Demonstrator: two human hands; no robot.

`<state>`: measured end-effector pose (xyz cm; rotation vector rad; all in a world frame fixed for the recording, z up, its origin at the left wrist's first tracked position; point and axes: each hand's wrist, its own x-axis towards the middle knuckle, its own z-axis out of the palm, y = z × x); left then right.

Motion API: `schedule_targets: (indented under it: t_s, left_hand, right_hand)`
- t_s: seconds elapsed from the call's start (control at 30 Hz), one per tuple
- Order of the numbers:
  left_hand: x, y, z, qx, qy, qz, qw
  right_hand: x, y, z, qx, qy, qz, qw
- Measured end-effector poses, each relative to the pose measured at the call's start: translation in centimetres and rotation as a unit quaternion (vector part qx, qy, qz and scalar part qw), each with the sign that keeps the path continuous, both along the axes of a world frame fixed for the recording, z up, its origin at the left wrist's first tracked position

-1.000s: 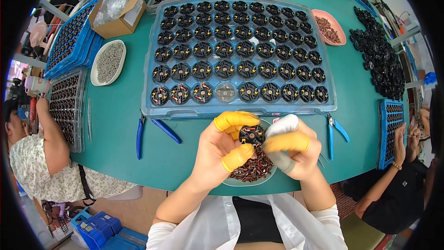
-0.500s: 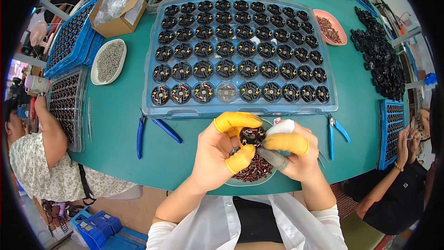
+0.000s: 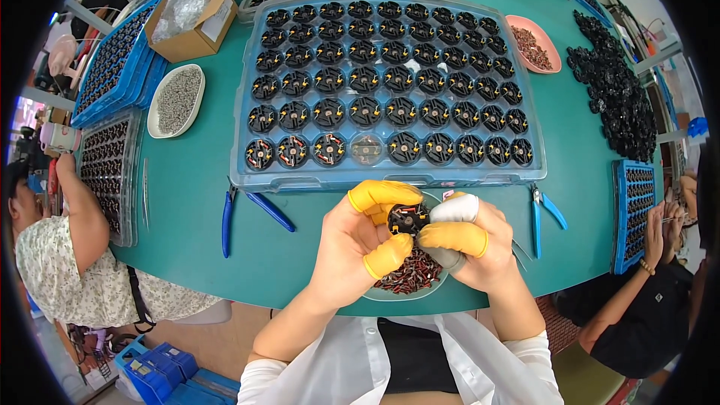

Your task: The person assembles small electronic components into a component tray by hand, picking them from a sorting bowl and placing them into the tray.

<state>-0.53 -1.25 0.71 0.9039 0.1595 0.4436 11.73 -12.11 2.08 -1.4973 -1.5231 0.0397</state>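
Above a bowl (image 3: 375, 297) heaped with small red-brown cylindrical pieces (image 3: 409, 276), I hold a round black plastic part (image 3: 407, 217). Slots and a red piece show on its upper face. My left hand (image 3: 346, 251) grips it from the left between fingers and thumb, in yellow finger covers. My right hand (image 3: 478, 246), in white, yellow and grey covers, is closed at the part's right edge; any small piece between those fingertips is hidden. Just beyond lies a clear-and-blue tray (image 3: 300, 179) with rows of similar round parts. One front-row pocket holds no part; three to its left carry red pieces.
Dark-blue-handled pliers (image 3: 227, 225) lie left, light-blue-handled pliers (image 3: 537, 225) right, with tweezers (image 3: 521, 251) nearby. A white dish (image 3: 154, 116), a cardboard box (image 3: 196, 41), a pink dish (image 3: 555, 60) and a black heap (image 3: 615, 90) stand farther off. People sit at both sides.
My right fingers have shifted slightly left and closed in over the black part's right edge. The left hand keeps its grip almost unmoved.
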Motion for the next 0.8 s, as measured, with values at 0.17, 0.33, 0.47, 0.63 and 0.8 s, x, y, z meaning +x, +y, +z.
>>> schedule_targets:
  t_s: [0.17,0.33,0.47,0.63,0.8]
  left_hand:
    - [-0.1,-0.1,-0.6,0.008,0.002,0.007,1.0]
    - [-0.1,0.0,-0.6,0.007,-0.005,0.014,1.0]
    - [-0.2,-0.1,-0.3,0.042,-0.006,0.026,0.999]
    - [-0.3,-0.3,0.2,0.052,-0.005,0.021,0.998]
    - [-0.2,-0.6,0.1,0.133,0.009,0.055,0.99]
  right_hand:
    - [0.2,0.2,-0.7,0.038,-0.067,0.019,0.997]
    - [-0.2,0.0,-0.9,0.033,-0.05,0.008,0.998]
    - [-0.9,-0.4,-0.9,-0.019,0.21,0.021,0.977]
    - [-1.0,-0.5,-0.6,-0.067,0.463,0.095,0.878]
    - [-1.8,-0.1,-1.8,-0.015,0.491,0.08,0.867]
